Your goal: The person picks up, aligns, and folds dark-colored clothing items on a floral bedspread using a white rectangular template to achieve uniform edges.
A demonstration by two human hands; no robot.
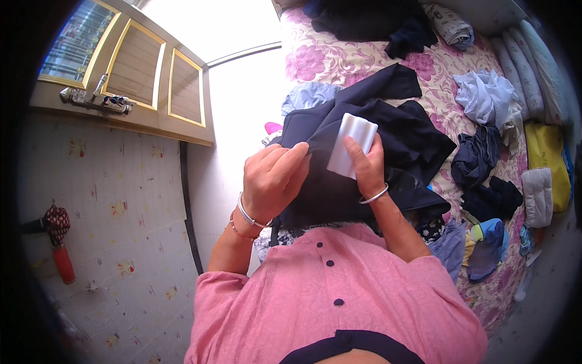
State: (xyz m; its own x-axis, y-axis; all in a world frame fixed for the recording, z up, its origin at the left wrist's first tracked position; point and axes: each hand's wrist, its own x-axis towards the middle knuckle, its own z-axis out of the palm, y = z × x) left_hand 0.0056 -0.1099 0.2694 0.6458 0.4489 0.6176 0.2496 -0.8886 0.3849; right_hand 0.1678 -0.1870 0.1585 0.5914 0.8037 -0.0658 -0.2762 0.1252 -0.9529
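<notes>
My left hand [276, 179] is closed, its thumb and forefinger pinching an edge of a black garment [404, 132] spread on the bed. In my right hand [369, 166] is a white block [349, 141] with a smooth, ridged surface; its exact kind cannot be told. The thumb lies across the block's face, and the block is held over the black cloth, just right of my left hand. Whether it touches the cloth is unclear. A pale blue cloth [311, 95] shows from under the garment's far left side.
The bed has a flowered sheet [304, 63]. Dark clothes [373, 20] lie at its far end. On the right are a white garment [484, 98], a navy garment [475, 157] and a yellow bag [545, 168]. A door [136, 68] stands at left; an umbrella [59, 236] hangs nearby.
</notes>
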